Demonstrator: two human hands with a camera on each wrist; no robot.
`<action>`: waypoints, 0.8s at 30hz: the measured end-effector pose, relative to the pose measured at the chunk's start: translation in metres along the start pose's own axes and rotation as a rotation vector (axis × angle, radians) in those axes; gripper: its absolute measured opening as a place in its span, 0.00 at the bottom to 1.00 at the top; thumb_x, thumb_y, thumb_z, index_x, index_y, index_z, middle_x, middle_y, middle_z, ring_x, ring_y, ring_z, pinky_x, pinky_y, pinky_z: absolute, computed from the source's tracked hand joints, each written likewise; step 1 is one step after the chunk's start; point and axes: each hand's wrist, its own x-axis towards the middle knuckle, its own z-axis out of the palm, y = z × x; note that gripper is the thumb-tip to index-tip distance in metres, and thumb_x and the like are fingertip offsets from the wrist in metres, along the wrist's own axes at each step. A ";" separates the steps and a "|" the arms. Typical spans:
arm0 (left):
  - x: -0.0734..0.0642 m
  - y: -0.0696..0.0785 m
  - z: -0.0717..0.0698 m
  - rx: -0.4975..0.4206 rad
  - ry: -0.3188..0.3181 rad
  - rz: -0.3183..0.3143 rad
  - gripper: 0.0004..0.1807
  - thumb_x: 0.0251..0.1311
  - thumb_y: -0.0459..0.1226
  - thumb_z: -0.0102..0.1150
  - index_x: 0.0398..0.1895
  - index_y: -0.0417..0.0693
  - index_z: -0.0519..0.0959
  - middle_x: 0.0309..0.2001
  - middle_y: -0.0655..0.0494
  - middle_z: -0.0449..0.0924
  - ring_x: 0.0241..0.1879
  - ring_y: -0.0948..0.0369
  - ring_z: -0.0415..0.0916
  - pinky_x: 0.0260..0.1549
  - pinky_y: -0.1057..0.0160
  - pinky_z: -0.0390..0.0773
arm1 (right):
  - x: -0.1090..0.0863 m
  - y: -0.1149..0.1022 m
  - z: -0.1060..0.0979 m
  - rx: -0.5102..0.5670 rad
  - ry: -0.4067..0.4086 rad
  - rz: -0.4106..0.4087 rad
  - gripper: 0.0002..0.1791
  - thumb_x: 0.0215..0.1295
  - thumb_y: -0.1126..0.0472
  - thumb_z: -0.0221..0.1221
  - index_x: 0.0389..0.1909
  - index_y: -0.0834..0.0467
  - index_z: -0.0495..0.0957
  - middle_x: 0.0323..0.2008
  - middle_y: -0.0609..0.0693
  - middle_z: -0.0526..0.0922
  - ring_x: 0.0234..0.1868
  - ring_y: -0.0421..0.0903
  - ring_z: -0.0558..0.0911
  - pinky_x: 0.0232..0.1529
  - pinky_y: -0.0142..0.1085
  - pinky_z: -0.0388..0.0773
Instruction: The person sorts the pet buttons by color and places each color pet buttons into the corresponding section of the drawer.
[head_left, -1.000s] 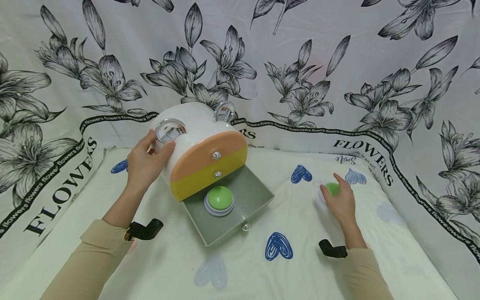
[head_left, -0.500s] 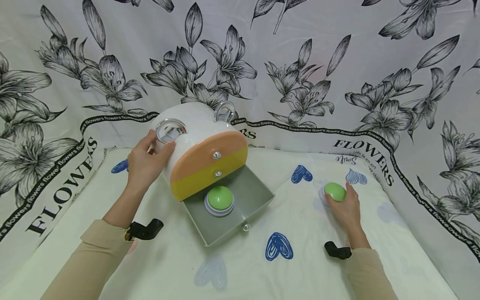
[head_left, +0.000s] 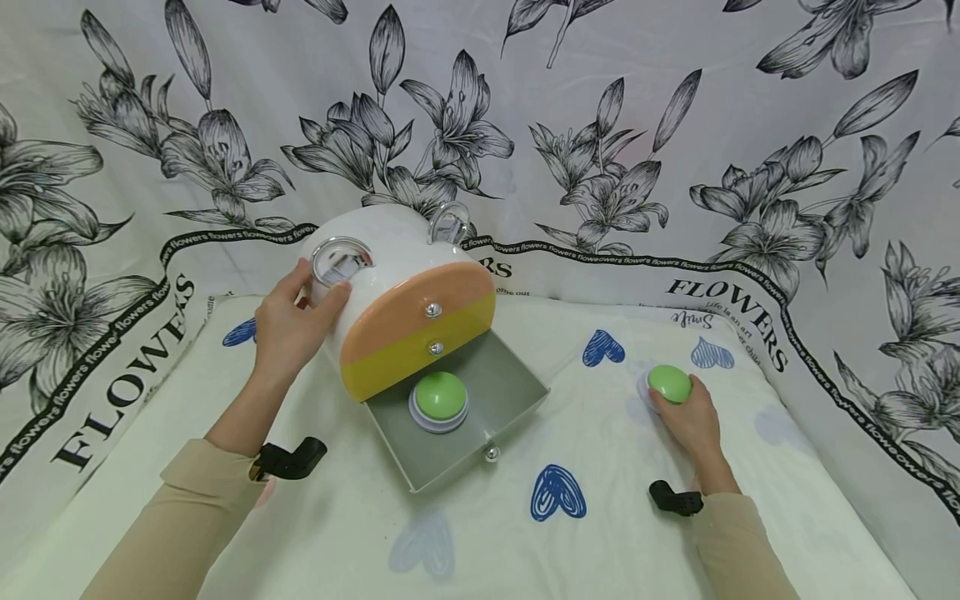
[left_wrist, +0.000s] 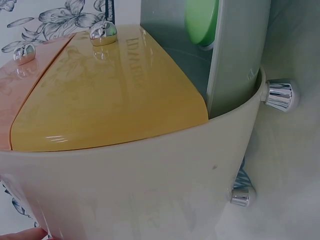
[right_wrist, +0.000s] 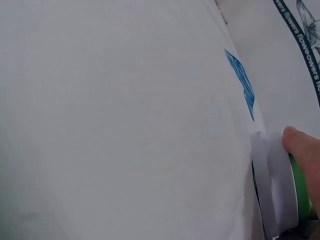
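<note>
A white rounded mini chest of drawers [head_left: 390,237] stands left of centre with orange and yellow drawer fronts. Its bottom grey-green drawer [head_left: 502,400] is pulled out, and a green-topped push button [head_left: 440,396] sits inside. Thumb and fingers of my left hand [head_left: 288,329] rest on the chest's left side, just below a round chrome ear [head_left: 341,260]. On the right, my right hand [head_left: 693,421] grips a second green-topped push button [head_left: 669,384] by its near right side. In the right wrist view, the thumb [right_wrist: 302,147] lies along that button's white base [right_wrist: 277,187].
A white sheet with blue hearts [head_left: 557,493] covers the work surface. Behind it hangs a white flower-printed cloth [head_left: 577,275]. The open drawer's chrome knob [head_left: 491,454] juts towards me. Chrome feet [left_wrist: 242,196] show under the chest in the left wrist view.
My right hand has come down nearer me and taken hold of the right push button, whose green top shows more fully. My left hand and the chest have stayed put.
</note>
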 end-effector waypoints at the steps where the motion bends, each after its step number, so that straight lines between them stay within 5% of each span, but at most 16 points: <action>1: 0.000 0.000 0.000 0.000 0.000 0.000 0.40 0.57 0.56 0.53 0.70 0.51 0.56 0.71 0.58 0.51 0.68 0.54 0.54 0.58 0.51 0.68 | 0.000 0.000 0.000 -0.002 0.008 -0.002 0.49 0.60 0.42 0.54 0.68 0.71 0.44 0.63 0.72 0.57 0.62 0.67 0.60 0.63 0.57 0.58; 13: 0.001 0.000 0.000 -0.001 -0.003 -0.008 0.40 0.57 0.57 0.53 0.70 0.51 0.56 0.71 0.60 0.50 0.67 0.53 0.55 0.56 0.51 0.69 | 0.004 -0.002 0.000 0.010 0.034 0.001 0.50 0.57 0.39 0.56 0.68 0.69 0.49 0.62 0.70 0.60 0.61 0.66 0.63 0.61 0.57 0.61; 24: 0.000 0.000 0.000 0.005 -0.002 -0.014 0.41 0.56 0.58 0.52 0.70 0.51 0.56 0.71 0.60 0.50 0.67 0.53 0.56 0.57 0.52 0.69 | -0.005 -0.044 0.001 0.041 0.027 -0.127 0.49 0.55 0.40 0.60 0.66 0.69 0.53 0.61 0.69 0.64 0.59 0.64 0.66 0.60 0.56 0.64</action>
